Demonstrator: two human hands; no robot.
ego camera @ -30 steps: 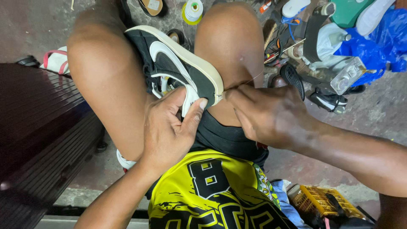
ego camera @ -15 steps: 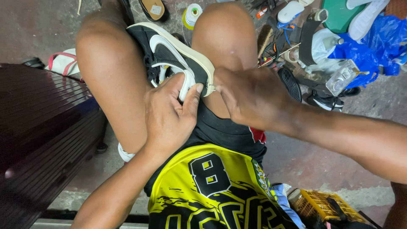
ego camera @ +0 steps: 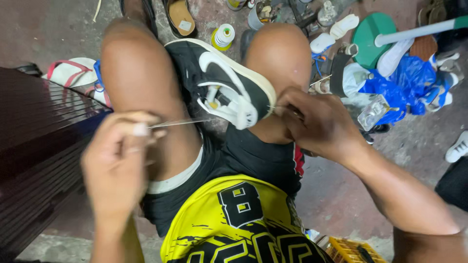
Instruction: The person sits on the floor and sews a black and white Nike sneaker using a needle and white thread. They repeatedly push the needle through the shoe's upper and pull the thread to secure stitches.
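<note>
Sneaker between the knees, left hand left of it, right hand right, touching its sole edge

Left hand blurred; thread barely visible.

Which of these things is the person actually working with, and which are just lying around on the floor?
In use:
black sneaker with white sole
taut pale thread
left hand
right hand

Lying about:
white thread spool
blue plastic bag
brown sandal
yellow crate

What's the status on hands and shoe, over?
Left hand pinching taut thread. Right hand at the sneaker sole edge. Sneaker wedged between knees.
</note>
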